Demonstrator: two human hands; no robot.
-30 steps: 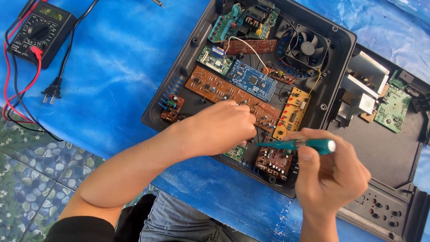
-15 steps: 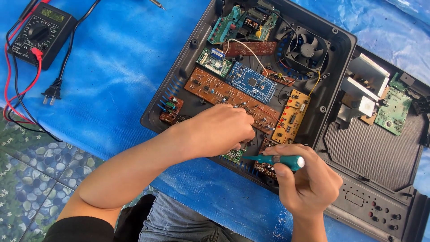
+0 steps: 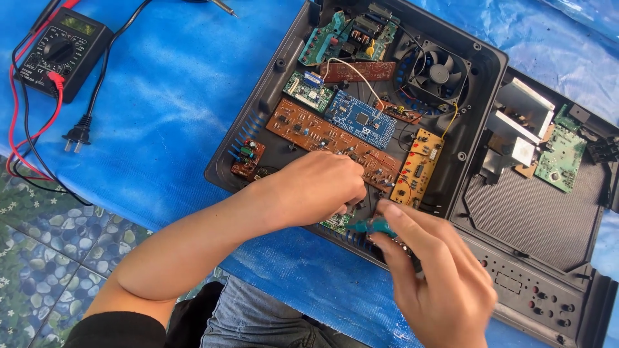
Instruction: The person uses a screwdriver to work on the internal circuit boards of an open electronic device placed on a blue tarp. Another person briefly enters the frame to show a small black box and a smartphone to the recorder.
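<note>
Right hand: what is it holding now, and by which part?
The right hand grips a green-handled screwdriver by its handle, fingers wrapped over most of it. Its tip is hidden near the left hand.

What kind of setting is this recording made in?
Probably an informal electronics repair spot: an opened device case full of circuit boards lies on a blue plastic sheet over a pebble-patterned floor, with a multimeter nearby.

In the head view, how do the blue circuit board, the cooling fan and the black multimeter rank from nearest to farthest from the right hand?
Measured from the right hand, low at the case's near edge:
1. Blue circuit board: up and left of the hand, in the middle of the open case.
2. Cooling fan: straight above, at the case's far corner.
3. Black multimeter: far left on the blue sheet, clearly farthest.
</note>
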